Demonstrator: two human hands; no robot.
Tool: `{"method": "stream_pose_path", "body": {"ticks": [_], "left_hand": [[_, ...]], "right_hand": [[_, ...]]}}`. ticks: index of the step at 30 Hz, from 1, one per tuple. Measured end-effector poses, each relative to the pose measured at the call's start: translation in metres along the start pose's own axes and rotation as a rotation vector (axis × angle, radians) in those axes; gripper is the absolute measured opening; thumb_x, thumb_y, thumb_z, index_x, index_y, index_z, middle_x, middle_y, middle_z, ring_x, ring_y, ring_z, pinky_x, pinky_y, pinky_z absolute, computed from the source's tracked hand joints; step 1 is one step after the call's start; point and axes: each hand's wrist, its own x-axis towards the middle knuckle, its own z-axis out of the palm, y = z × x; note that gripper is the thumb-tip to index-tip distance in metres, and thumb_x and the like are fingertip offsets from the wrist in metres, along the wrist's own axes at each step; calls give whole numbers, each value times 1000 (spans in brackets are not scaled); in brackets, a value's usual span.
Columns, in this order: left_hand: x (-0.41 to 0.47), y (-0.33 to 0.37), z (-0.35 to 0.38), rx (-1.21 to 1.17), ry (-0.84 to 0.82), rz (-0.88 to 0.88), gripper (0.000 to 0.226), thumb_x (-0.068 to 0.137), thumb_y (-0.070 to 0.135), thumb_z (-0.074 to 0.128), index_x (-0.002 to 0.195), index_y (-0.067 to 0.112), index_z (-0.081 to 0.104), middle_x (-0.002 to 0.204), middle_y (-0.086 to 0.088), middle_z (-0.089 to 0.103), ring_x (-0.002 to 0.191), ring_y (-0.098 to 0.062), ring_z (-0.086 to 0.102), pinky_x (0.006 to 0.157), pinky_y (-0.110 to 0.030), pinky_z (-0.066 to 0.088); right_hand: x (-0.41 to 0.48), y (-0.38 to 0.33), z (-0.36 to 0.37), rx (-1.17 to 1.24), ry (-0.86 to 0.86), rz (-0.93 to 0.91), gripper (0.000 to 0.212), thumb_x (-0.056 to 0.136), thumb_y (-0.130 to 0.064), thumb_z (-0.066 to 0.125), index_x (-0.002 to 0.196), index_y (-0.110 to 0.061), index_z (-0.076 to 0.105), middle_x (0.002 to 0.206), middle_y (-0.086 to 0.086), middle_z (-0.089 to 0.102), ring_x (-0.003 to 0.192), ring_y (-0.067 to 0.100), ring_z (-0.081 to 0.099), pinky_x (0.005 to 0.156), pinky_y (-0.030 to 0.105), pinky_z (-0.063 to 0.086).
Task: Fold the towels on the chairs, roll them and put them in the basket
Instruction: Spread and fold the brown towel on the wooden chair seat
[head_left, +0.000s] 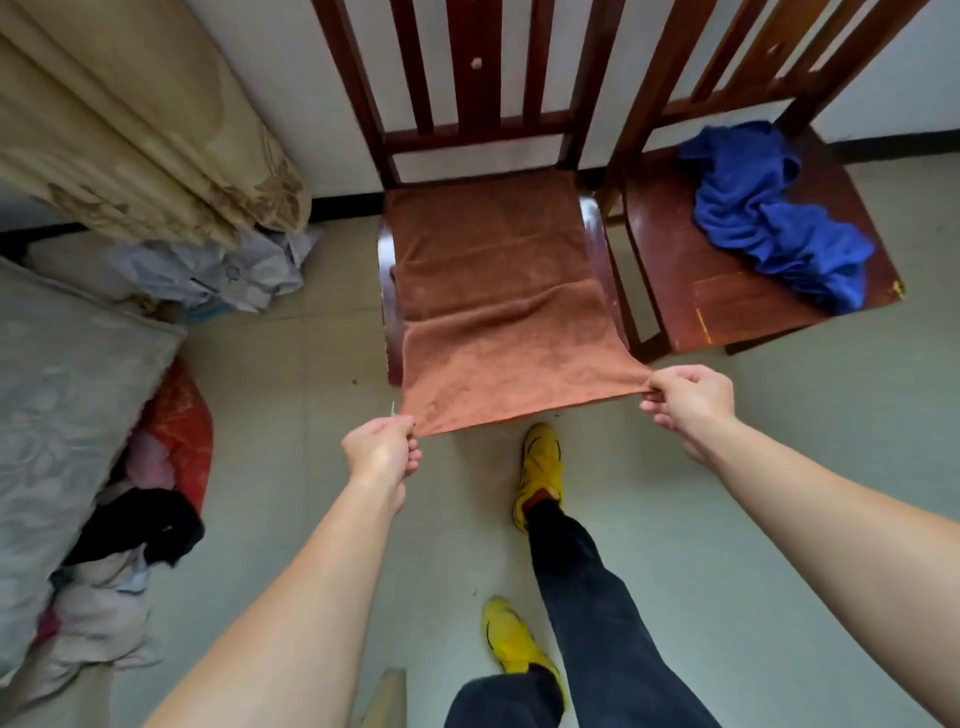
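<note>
Brown towel (498, 312): soft short-pile terry, rectangular, spread flat over the seat of the nearer chair (387, 260), with two shallow creases running across it. Its near edge hung past the seat front and was pulled taut between both hands.

Left hand (382, 449) pinched the near-left corner, fingers curled under, back of the hand toward the camera. Right hand (685, 397) pinched the near-right corner between thumb and curled fingers. Both forearms were bare, reaching forward and spread to the towel's width.

Blue towel (774, 218): same fuzzy cloth, crumpled in a long bunched heap on the seat of the second chair (727, 301), just right of the first, with no hand on it.

Count: two towels, one per chair. Two chairs, dark red-brown lacquered wood, glossy, with slatted upright backs, side by side against a white wall.

Below lay a pale, smooth tiled floor (779, 441). Two yellow shoes (540, 462) under black trousers, one foot forward near the towel's hanging edge.

At left: one beige pleated curtain (130, 119), one grey patterned quilted pad (62, 415), and a loose pile of clothes (150, 519) in red, black and white on the floor
</note>
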Motion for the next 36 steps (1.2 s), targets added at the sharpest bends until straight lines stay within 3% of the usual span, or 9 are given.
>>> {"method": "stream_pose_path", "body": {"ticks": [4,13,17,25,30,32,36], "left_hand": [[-31,-31,-27,46,-61,-7,8,82,5,64,74,7,66,49,-3,44,38,-14,41,35,-15,37],[-66,-80,-52,164,-101,-61,13,83,2,55,71,3,61,51,-5,44,41,-17,41,40,-19,34],[-75,-92,-55,211,-84,-90,13,80,1,55,69,3,61,41,-1,42,34,-15,38,40,-18,32],[-69,-79,-51,223,-92,-74,11,81,1,55,73,2,63,52,-6,46,40,-18,43,39,-19,36],[-53,-61,-45,241,-96,-35,11,80,3,58,70,2,62,55,-9,50,44,-19,49,38,-16,40],[-43,-48,-42,242,-106,18,7,78,5,65,74,0,65,56,-9,54,46,-18,52,41,-17,44],[-31,-7,-37,258,-207,167,26,69,15,84,85,2,69,63,-5,61,54,-15,55,59,-22,48]], "right_hand": [[-34,35,-22,9,29,1,11,81,-4,60,90,-11,60,68,8,65,43,9,61,33,15,37],[-73,73,-56,-17,47,-13,8,82,-5,59,82,-13,58,63,5,64,38,6,59,34,15,39],[-76,84,-64,-19,61,2,10,81,-4,57,78,-13,58,63,5,63,38,7,58,36,15,40],[-70,81,-65,-20,47,3,14,82,-5,54,73,-13,61,62,5,63,38,6,58,37,15,41],[-52,63,-55,-3,2,-18,12,83,-11,63,72,-12,68,60,4,65,43,8,61,39,16,43],[-41,48,-48,28,-14,-34,9,82,-11,65,75,-9,70,57,3,66,47,10,64,38,17,42],[-21,5,-32,77,-48,-73,8,82,-12,64,77,-11,70,61,3,69,51,10,68,39,15,43]]}}
